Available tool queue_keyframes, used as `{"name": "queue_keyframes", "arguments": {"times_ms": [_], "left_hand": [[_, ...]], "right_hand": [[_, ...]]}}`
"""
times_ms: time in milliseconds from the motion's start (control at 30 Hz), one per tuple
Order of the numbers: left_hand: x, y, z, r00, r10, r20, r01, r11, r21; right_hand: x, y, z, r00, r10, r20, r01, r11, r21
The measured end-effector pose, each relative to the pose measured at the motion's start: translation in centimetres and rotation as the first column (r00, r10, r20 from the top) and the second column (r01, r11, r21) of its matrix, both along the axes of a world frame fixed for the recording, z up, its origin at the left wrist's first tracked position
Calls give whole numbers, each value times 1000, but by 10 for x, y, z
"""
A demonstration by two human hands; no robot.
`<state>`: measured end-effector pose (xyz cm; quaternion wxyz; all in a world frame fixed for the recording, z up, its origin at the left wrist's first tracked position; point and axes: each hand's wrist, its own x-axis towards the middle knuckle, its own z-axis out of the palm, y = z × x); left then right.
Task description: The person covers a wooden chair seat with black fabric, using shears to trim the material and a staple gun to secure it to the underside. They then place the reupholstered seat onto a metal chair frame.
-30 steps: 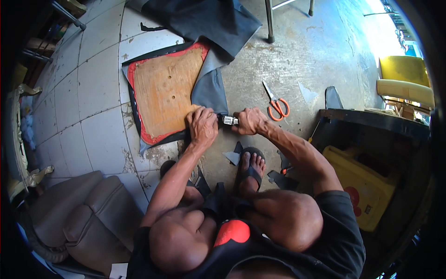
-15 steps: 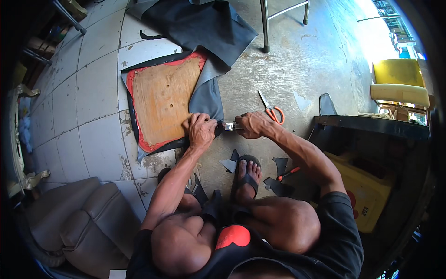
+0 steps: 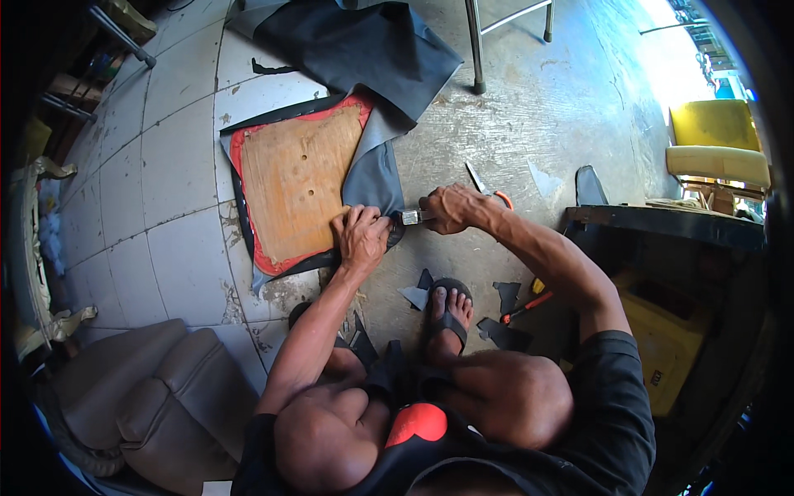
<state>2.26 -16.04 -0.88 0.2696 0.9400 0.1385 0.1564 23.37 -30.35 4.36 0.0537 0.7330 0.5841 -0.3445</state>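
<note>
A wooden seat panel [image 3: 308, 169] with red padding along its edges lies on the floor, board side up. Around it is wrapped dark grey vinyl [image 3: 374, 178], with a long loose flap spreading beyond the far edge. My left hand [image 3: 364, 237] presses on the panel's near right corner, its fingers curled over the vinyl edge. In my right hand [image 3: 453, 208] is a silver staple gun [image 3: 411, 217], gripped in a fist. Its metal head meets the vinyl at that corner, beside my left fingertips. Just past my right wrist lie orange-handled scissors [image 3: 476, 177], partly hidden by the forearm.
Vinyl scraps [image 3: 504, 335] and a red-handled tool [image 3: 524, 310] lie by my right foot. A low black bench [image 3: 662, 223] stands at right, a yellow container [image 3: 686, 331] beneath it. Grey-brown cushions [image 3: 178, 397] sit at left. A metal-legged stool [image 3: 477, 50] is ahead.
The whole view has shifted slightly. My right hand has risen a little with the staple gun, and its forearm now covers more of the scissors. My left hand stays at the corner.
</note>
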Motion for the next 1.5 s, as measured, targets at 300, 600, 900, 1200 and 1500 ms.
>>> {"name": "queue_keyframes", "arguments": {"times_ms": [300,600,900,1200,1500], "left_hand": [[-6,1,1,999,12,-40,-12,1000,-3],[-3,-1,4,1000,-5,-18,4,1000,-14],[0,1,5,999,-10,-34,10,1000,-6],[-3,0,8,999,-18,-49,18,1000,-12],[-38,8,23,989,-110,-97,106,994,-42]], "right_hand": [[12,17,15,999,24,-28,-24,1000,-1],[25,25,-6,1000,-9,22,10,999,-36],[36,45,-1,997,-11,72,13,999,-32],[55,56,7,1000,-24,9,24,999,39],[31,25,6,978,-204,-46,210,960,187]]}}
